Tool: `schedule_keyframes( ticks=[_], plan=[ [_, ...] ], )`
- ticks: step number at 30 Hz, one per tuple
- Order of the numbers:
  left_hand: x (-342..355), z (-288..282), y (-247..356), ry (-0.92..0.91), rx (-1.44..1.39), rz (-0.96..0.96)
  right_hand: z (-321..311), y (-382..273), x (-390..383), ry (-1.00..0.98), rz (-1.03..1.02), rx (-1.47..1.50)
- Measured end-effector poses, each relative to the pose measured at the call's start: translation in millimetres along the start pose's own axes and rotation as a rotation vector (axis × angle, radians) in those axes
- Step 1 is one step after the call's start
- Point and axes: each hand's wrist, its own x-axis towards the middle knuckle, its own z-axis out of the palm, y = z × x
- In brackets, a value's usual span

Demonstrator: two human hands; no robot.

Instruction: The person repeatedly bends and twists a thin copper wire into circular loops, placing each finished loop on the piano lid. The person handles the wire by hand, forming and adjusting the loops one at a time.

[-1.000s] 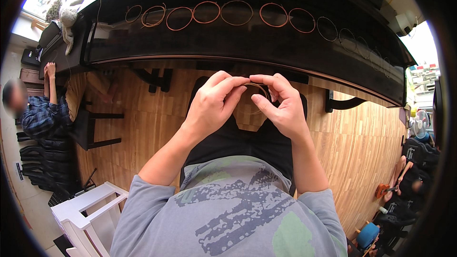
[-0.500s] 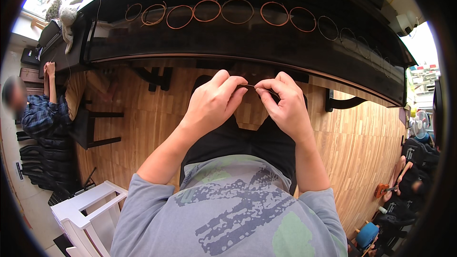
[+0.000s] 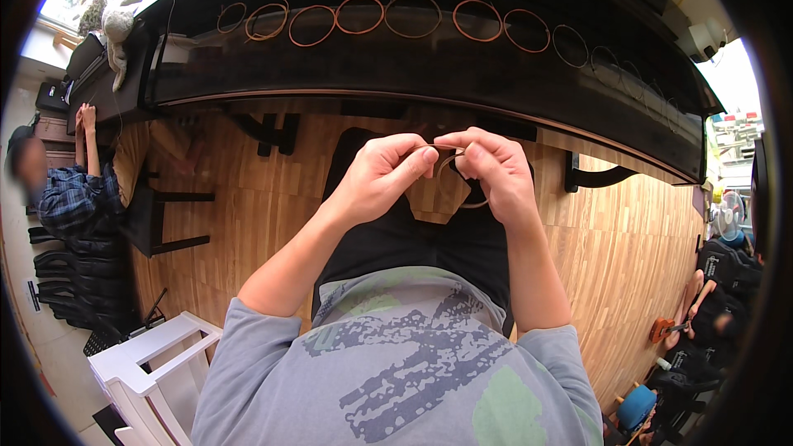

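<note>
A thin, copper-coloured coiled metal string [image 3: 443,163] spans the gap between my two hands, above my lap. My left hand [image 3: 376,177] pinches one part of it between thumb and forefinger. On the other side, my right hand [image 3: 501,175] is closed on the string too, its forefinger reaching toward the left fingertips. Part of the loop hangs below the right fingers; the rest is hidden by them. Ahead, on the black piano [image 3: 330,74], lies a row of separate string coils, such as a copper-coloured one [image 3: 359,32] and a paler silvery one [image 3: 557,41].
At far left another person [image 3: 70,198] in a checked shirt sits by a black stool [image 3: 149,223]. A white wooden frame [image 3: 124,359] stands at lower left. Black bags, a small ukulele-like instrument [image 3: 661,330] and a blue round object [image 3: 637,406] are at right.
My right forefinger has come over toward the left fingertips, and my hands are closer together. More of the string's loop now shows beneath my right hand. The coils on the piano stay put.
</note>
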Motion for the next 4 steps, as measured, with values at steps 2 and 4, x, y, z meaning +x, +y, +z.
schedule_keyframes(
  ticks=[2, 4],
  plan=[
    [0.5, -4.0, 2.0, -0.009, -0.005, -0.014, -5.1, -2.7, 1.8, 0.013, -0.017, -0.074],
    [-0.3, -3.2, -3.6, -0.022, -0.145, -0.015, -4.5, -5.1, 3.5, 0.03, 0.039, -0.076]
  ],
)
